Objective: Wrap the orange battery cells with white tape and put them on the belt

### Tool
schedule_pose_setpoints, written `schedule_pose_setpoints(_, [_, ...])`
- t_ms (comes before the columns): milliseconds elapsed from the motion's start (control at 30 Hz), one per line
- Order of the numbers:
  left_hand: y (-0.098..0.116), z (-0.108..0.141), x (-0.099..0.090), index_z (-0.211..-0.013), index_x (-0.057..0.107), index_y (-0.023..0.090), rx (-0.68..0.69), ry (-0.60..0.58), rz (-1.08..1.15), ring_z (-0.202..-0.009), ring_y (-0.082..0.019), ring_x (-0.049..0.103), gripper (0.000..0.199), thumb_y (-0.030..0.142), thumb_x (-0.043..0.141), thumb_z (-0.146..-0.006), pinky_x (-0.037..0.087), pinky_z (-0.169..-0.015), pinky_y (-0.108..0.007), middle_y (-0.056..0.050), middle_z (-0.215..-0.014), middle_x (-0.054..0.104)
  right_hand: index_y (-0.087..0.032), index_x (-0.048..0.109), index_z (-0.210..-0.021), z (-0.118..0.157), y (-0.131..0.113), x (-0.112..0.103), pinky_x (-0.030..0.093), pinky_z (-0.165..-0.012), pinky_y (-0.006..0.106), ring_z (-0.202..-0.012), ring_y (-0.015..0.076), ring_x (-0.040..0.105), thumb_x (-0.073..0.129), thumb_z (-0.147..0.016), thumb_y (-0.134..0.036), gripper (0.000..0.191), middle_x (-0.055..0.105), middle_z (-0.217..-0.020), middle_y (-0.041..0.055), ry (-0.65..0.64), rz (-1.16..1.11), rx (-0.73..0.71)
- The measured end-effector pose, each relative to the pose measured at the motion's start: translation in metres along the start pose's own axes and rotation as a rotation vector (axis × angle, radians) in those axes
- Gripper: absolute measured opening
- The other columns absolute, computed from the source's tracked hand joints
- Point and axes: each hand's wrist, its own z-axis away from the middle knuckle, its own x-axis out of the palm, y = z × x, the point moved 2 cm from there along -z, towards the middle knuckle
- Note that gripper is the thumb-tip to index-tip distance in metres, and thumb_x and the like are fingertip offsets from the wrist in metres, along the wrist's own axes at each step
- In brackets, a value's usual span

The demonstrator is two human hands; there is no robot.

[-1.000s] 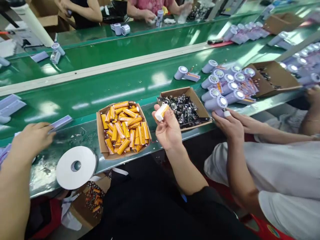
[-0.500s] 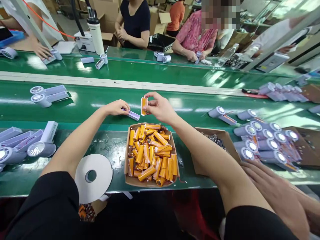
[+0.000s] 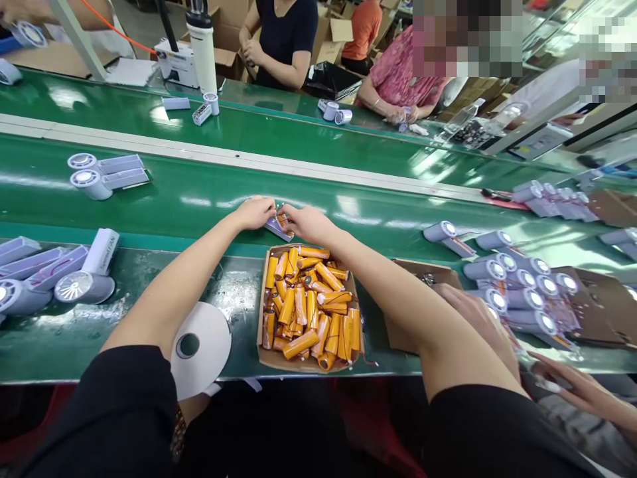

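My left hand [image 3: 256,212] is closed on a lavender fan handle [image 3: 279,230] over the green belt. The fan's round head is not visible; the left hand may cover it. My right hand [image 3: 309,224] pinches an orange-wrapped battery [image 3: 281,219] right at the handle, partly hidden by the fingers. I cannot tell whether the battery touches the inside of the handle. Just below my hands, a cardboard box [image 3: 261,362] holds several orange batteries with thin wires.
Fans [image 3: 84,285] lie at the left and more fans [image 3: 527,299] at the right. A white tape roll [image 3: 212,345] is beside my left forearm. Near my right forearm, a co-worker's hand [image 3: 478,318] reaches over a cardboard box [image 3: 398,332]. Other people stand across the belt [image 3: 199,159].
My right hand has brought the battery down and left to the fan handle. The co-worker's hand at the right has moved toward the small box. The view has shifted slightly.
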Motion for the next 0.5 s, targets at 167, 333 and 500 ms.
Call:
schedule_pose_setpoints(167, [0.005,-0.001,0.003,-0.103,0.066,0.025,-0.057,-0.006,0.025,-0.114,-0.026,0.065,0.017,0.035,0.053,-0.103,0.049,-0.099,-0.034,-0.007,-0.110,0.075,-0.033,0.061,-0.158,-0.001,-0.004,0.004,0.053,-0.086,0.038,-0.103,0.0332,0.078,0.057,-0.110,-0.038,0.048,0.084,-0.116,0.0122,-0.123,0.126,-0.036])
schedule_pose_setpoints(333, [0.017,-0.009,0.003,-0.104,0.070,0.024,-0.110,0.005,0.029,-0.112,-0.027,0.066,0.018,0.034,0.055,-0.101,0.050,-0.101,-0.036,-0.009,-0.109,0.074,-0.035,0.070,-0.152,-0.011,-0.006,-0.001,0.054,-0.085,0.039,-0.099,0.0330,0.078,0.073,-0.102,-0.048,0.052,0.085,-0.113,0.0137,-0.188,0.152,-0.054])
schedule_pose_setpoints(500, [0.042,0.028,-0.028,-0.136,0.066,0.023,-0.144,0.141,0.009,-0.142,-0.035,0.050,0.041,0.042,0.059,-0.100,0.044,-0.118,-0.052,-0.015,-0.145,0.068,-0.030,0.077,-0.144,0.041,-0.009,-0.039,0.058,-0.088,0.041,-0.097,0.0307,0.079,0.076,-0.099,-0.035,0.046,0.087,-0.111,0.0106,-0.037,-0.062,-0.018])
